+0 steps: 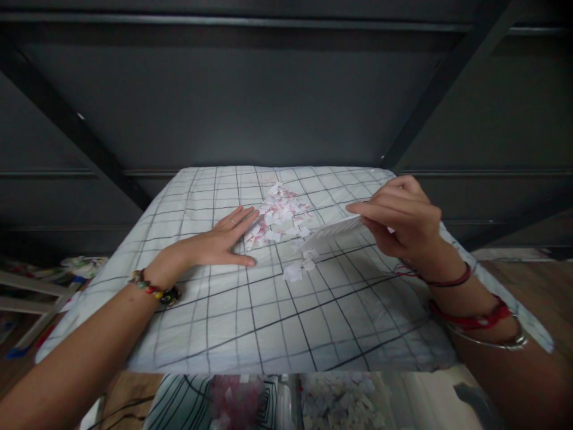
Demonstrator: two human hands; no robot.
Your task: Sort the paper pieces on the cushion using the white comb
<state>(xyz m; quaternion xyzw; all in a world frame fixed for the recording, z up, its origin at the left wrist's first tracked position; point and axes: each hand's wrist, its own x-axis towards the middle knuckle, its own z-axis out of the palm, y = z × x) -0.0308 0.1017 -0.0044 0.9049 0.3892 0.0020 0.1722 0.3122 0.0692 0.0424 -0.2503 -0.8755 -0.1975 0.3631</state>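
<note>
A heap of small white and pink paper scraps (282, 209) lies on a white tablecloth (224, 328) with a dark grid pattern. My left hand (224, 239) rests flat beside the heap's left edge, fingers stretched and thumb apart. Pinched between the thumb and fingers of my right hand (398, 218) is a thin white card (333, 233), held tilted. The card's lower left end reaches down to the scraps. A few loose scraps (294, 270) lie just below that end, nearer to me.
Under the table's front edge are a container of pale paper scraps (342, 400) and a bag-like bundle of pink scraps (237, 400). A dark panelled wall (250, 101) stands behind the table. At the far left is a pale wooden frame (31, 292).
</note>
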